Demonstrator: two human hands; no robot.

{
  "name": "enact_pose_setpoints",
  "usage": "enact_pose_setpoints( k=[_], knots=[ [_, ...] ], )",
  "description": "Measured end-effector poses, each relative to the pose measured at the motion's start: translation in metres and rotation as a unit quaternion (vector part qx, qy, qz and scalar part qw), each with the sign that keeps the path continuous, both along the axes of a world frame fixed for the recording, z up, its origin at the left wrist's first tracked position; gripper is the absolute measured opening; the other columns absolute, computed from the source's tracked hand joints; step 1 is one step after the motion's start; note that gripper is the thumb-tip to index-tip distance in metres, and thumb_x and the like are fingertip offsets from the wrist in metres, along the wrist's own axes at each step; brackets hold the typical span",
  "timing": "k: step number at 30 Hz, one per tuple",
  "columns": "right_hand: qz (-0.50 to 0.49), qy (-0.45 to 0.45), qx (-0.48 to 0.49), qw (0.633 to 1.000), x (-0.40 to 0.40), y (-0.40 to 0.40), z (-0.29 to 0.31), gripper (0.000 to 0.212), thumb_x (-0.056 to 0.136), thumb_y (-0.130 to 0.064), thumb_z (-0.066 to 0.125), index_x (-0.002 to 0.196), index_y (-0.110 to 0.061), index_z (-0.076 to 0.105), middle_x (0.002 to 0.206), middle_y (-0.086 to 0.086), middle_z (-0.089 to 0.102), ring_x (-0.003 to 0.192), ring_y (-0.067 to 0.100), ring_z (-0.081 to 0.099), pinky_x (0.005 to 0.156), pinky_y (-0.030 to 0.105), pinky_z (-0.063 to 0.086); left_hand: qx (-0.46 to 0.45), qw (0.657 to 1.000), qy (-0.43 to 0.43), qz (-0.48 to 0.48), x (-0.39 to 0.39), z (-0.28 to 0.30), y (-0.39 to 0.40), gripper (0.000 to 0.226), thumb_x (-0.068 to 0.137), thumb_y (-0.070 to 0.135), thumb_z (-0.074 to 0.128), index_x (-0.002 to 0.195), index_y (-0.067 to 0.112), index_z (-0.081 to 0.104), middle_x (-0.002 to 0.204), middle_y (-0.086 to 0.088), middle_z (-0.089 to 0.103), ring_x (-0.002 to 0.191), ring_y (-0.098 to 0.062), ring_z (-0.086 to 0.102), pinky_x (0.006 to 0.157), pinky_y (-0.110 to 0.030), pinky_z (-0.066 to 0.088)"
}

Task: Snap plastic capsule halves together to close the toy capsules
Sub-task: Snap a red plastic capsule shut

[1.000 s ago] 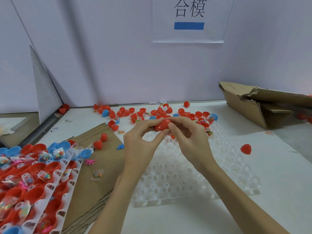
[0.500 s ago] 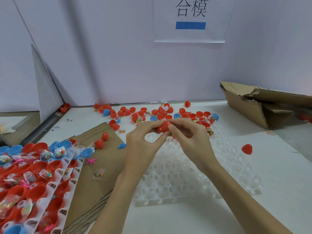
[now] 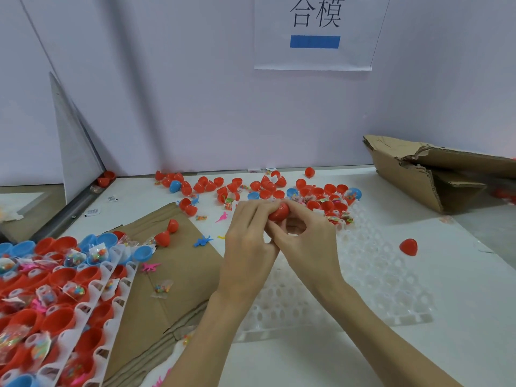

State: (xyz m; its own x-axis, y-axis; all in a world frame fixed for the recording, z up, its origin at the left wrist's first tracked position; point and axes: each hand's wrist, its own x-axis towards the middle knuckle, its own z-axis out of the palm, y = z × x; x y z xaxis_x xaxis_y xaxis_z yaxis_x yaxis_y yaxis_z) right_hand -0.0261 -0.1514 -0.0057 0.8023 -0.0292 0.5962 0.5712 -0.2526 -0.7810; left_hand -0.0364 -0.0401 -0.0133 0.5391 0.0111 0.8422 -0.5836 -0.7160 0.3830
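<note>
1. Setting first: a white counter (image 3: 460, 289) boxed in by pale lilac walls, with a paper sign (image 3: 315, 32) taped up at the back carrying two printed characters and a blue bar. A torn cardboard box (image 3: 435, 177) lies on its side on the right.

2. Both hands are up over the white plastic grid tray (image 3: 371, 275), working one red capsule (image 3: 279, 212). The left hand (image 3: 248, 247) pinches it from the left, the right hand (image 3: 310, 241) curls round it from the right, fingertips on the shell. So both are grasping it, nothing released.

3. I can't tell if the seam is fully closed, the fingers cover most of it.

4. Handling guess: thin, hard, glossy plastic, basically weightless. Probably stiff enough to click but it'll flex if you squeeze the sides, and it looks slippery. I'd hold each half by its dome and push straight along the axis so the rims meet square.

5. Risk as I see it: a crooked push could pop a half out of the fingers, or catch a toy packet in the rim.

6. Plenty left: loose red halves (image 3: 315, 191) with a few blue ones scattered at the back, and filled open halves sitting in the trays on the left (image 3: 83, 297), next to a brown cardboard sheet (image 3: 181, 275). One stray red half (image 3: 408, 247) sits off to the right.
</note>
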Motion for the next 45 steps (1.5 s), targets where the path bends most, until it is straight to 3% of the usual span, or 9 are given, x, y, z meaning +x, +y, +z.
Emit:
enact_pose_setpoints(
  k=[7, 10, 15, 20, 26, 33, 36, 43, 45],
  knots=[
    [-0.006, 0.035, 0.015, 0.999, 0.000, 0.002, -0.002, 0.016, 0.091, -0.010, 0.073, 0.104, -0.019, 0.073, 0.088, -0.012, 0.073, 0.085, 0.010, 0.070, 0.080, 0.018, 0.056, 0.044, 0.999, -0.004, 0.011, 0.000, 0.000, -0.002, 0.042, 0.076, -0.009, 0.084, 0.115, -0.002, 0.072, 0.106, -0.012, 0.069, 0.096, -0.029, 0.066, 0.094, -0.027, 0.051],
    [-0.011, 0.023, 0.017, 1.000, 0.000, 0.001, 0.003, 0.027, 0.091, -0.008, 0.072, 0.106, -0.030, 0.069, 0.087, -0.025, 0.070, 0.086, 0.003, 0.071, 0.078, 0.011, 0.053, 0.046, 0.999, -0.005, 0.011, 0.000, -0.001, -0.002, 0.046, 0.078, -0.006, 0.084, 0.122, -0.001, 0.071, 0.110, -0.012, 0.071, 0.100, -0.028, 0.067, 0.096, -0.027, 0.051],
    [-0.004, 0.004, -0.001, 1.000, 0.000, -0.003, 0.006, 0.028, 0.091, -0.013, 0.074, 0.105, -0.036, 0.068, 0.089, -0.027, 0.069, 0.087, 0.000, 0.070, 0.078, 0.008, 0.051, 0.031, 0.999, -0.013, 0.027, 0.000, -0.002, -0.002, 0.046, 0.081, 0.003, 0.085, 0.124, -0.002, 0.069, 0.111, -0.012, 0.072, 0.102, -0.025, 0.068, 0.099, -0.028, 0.053],
    [0.035, 0.015, 0.025, 0.999, -0.001, -0.004, 0.009, 0.027, 0.090, -0.017, 0.076, 0.116, -0.017, 0.071, 0.098, -0.008, 0.073, 0.091, 0.014, 0.070, 0.082, 0.019, 0.056, -0.014, 0.999, -0.023, 0.020, 0.001, 0.001, 0.001, 0.034, 0.086, 0.003, 0.079, 0.118, 0.000, 0.069, 0.110, -0.010, 0.070, 0.102, -0.022, 0.066, 0.096, -0.029, 0.054],
    [0.069, 0.038, 0.035, 0.996, -0.001, -0.002, 0.009, 0.034, 0.090, -0.011, 0.075, 0.122, -0.016, 0.066, 0.107, -0.009, 0.071, 0.100, 0.013, 0.068, 0.088, 0.027, 0.057, -0.074, 0.997, 0.024, -0.012, 0.003, 0.002, 0.001, 0.035, 0.084, -0.002, 0.082, 0.115, 0.003, 0.066, 0.110, -0.003, 0.065, 0.098, -0.011, 0.061, 0.091, -0.015, 0.050],
    [0.056, -0.003, 0.001, 0.998, -0.004, -0.004, 0.014, 0.028, 0.090, -0.014, 0.075, 0.112, -0.030, 0.067, 0.097, -0.018, 0.071, 0.093, 0.010, 0.069, 0.082, 0.013, 0.053, -0.108, 0.993, 0.023, -0.032, 0.001, 0.001, 0.000, 0.038, 0.085, 0.003, 0.080, 0.119, 0.009, 0.063, 0.114, 0.000, 0.066, 0.100, -0.009, 0.065, 0.090, -0.018, 0.054],
    [0.046, -0.003, -0.002, 0.999, -0.003, -0.006, 0.013, 0.026, 0.090, -0.017, 0.076, 0.114, -0.025, 0.070, 0.098, -0.020, 0.071, 0.094, 0.007, 0.069, 0.083, 0.013, 0.053, -0.142, 0.987, 0.047, -0.051, -0.002, 0.003, -0.002, 0.052, 0.085, 0.007, 0.082, 0.130, 0.020, 0.058, 0.117, 0.004, 0.068, 0.103, -0.002, 0.066, 0.091, -0.013, 0.052],
    [0.057, 0.011, 0.001, 0.998, -0.004, -0.007, 0.014, 0.023, 0.090, -0.019, 0.075, 0.112, -0.025, 0.070, 0.098, -0.017, 0.073, 0.093, 0.008, 0.069, 0.084, 0.014, 0.054, -0.132, 0.990, 0.041, -0.031, -0.003, 0.004, -0.001, 0.048, 0.084, 0.010, 0.084, 0.127, 0.013, 0.063, 0.112, 0.006, 0.069, 0.096, -0.002, 0.066, 0.087, -0.010, 0.050],
    [0.065, 0.011, -0.004, 0.998, -0.004, -0.006, 0.013, 0.029, 0.090, -0.018, 0.075, 0.118, -0.018, 0.069, 0.105, -0.011, 0.073, 0.098, 0.011, 0.069, 0.089, 0.021, 0.056, -0.108, 0.994, 0.017, -0.011, -0.001, 0.005, 0.001, 0.043, 0.084, 0.005, 0.084, 0.122, 0.010, 0.066, 0.111, 0.002, 0.068, 0.094, -0.007, 0.064, 0.088, -0.011, 0.048]
  ],
)
